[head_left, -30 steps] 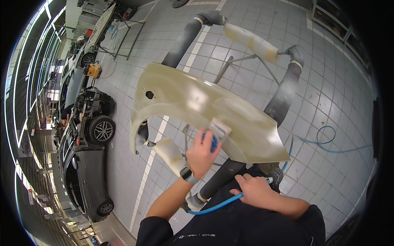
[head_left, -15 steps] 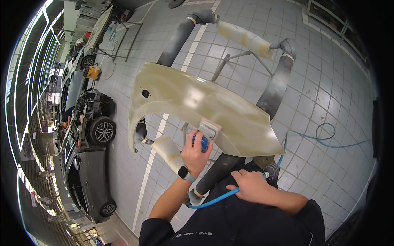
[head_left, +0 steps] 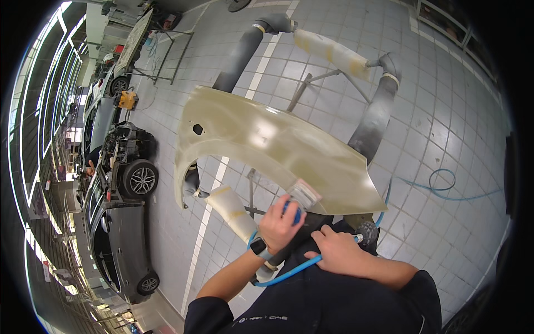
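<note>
A car fender (head_left: 264, 131) in dull olive-beige lies across a padded stand in front of me. My left hand (head_left: 281, 225), a watch on its wrist, is closed around the blue grip of a sander (head_left: 303, 195). The sander's flat pad lies against the fender near its lower edge, right of the wheel-arch curve. Next to my body, my right hand (head_left: 340, 251) is wrapped round a light-blue air hose (head_left: 292, 272), which curves away to the left below it.
Dark padded stand arms (head_left: 374, 119) stick out beyond the fender, with a wrapped crossbar (head_left: 331, 53) at the far side. More blue hose (head_left: 442, 186) coils on the tiled floor at right. A partly dismantled grey car (head_left: 119, 239) stands at left.
My left hand has moved the sander right and toward me along the fender's lower edge. My right hand keeps its hold on the hose, almost unmoved.
</note>
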Demonstrator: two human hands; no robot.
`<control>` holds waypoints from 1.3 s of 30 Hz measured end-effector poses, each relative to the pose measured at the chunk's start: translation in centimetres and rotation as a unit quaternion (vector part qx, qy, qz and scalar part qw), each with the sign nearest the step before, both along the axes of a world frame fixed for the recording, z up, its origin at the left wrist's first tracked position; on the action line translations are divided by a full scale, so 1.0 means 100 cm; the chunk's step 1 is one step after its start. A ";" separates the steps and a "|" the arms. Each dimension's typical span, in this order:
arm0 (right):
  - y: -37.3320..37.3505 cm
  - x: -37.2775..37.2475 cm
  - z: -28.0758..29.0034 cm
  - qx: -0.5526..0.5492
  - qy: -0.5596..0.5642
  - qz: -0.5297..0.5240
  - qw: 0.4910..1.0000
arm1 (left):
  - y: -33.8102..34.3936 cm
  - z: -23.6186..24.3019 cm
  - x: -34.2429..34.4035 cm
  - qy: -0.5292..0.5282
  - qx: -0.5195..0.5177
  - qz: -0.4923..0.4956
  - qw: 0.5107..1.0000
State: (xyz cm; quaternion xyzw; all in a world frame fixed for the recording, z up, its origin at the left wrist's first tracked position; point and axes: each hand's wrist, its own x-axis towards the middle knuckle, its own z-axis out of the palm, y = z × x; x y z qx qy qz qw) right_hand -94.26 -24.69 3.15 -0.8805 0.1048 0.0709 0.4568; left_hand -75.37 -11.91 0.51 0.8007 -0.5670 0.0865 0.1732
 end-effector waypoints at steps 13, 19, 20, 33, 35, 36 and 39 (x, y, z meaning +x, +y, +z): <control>0.004 0.043 -0.005 0.015 0.067 0.046 0.997 | -0.009 0.001 0.163 0.013 -0.029 0.179 0.983; 0.005 0.048 -0.001 0.007 0.025 -0.031 0.999 | 0.003 0.006 0.234 0.022 0.034 0.296 0.954; 0.005 0.049 0.000 0.005 0.014 -0.053 0.998 | 0.005 0.006 0.230 0.021 0.030 0.282 0.959; -0.002 0.078 -0.001 -0.005 0.137 -0.003 0.991 | -0.004 0.014 0.139 0.044 0.053 0.136 0.988; -0.001 0.080 -0.002 -0.001 0.143 0.003 0.990 | 0.001 0.009 0.178 0.059 0.046 0.186 0.980; -0.001 0.081 -0.002 0.000 0.145 0.004 0.989 | 0.005 0.006 0.198 0.048 0.032 0.202 0.978; 0.001 0.083 -0.003 -0.027 0.130 0.011 0.991 | 0.022 -0.001 0.252 0.028 0.012 0.262 0.965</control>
